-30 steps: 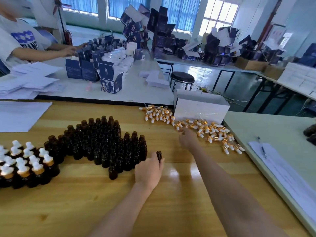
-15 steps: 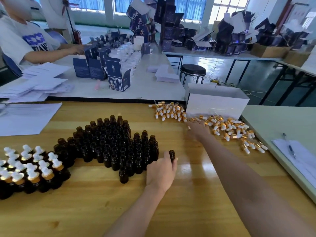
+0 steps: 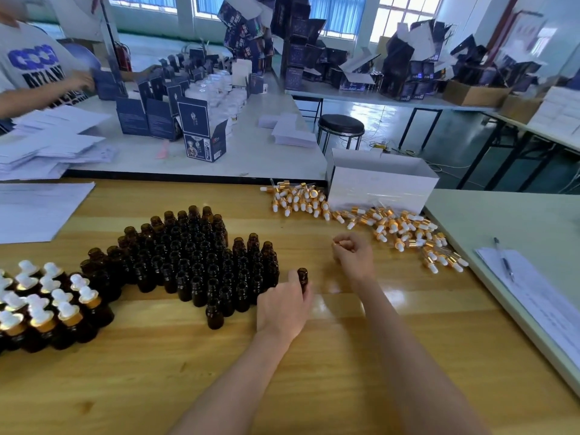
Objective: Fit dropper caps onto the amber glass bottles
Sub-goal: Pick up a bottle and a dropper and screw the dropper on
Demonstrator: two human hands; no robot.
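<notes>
A small capped group is sitting far left; most bottles are waiting open. The left hand is gripping one bottle; the right hand is curling around a cap.

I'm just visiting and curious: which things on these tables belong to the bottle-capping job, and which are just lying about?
Part of the job:
- left hand holding one amber bottle
- right hand, closed
- open bottles
- loose dropper caps
- capped bottles

Just lying about:
- white box
- pen
- paper sheets
- blue cartons
- stool
</notes>
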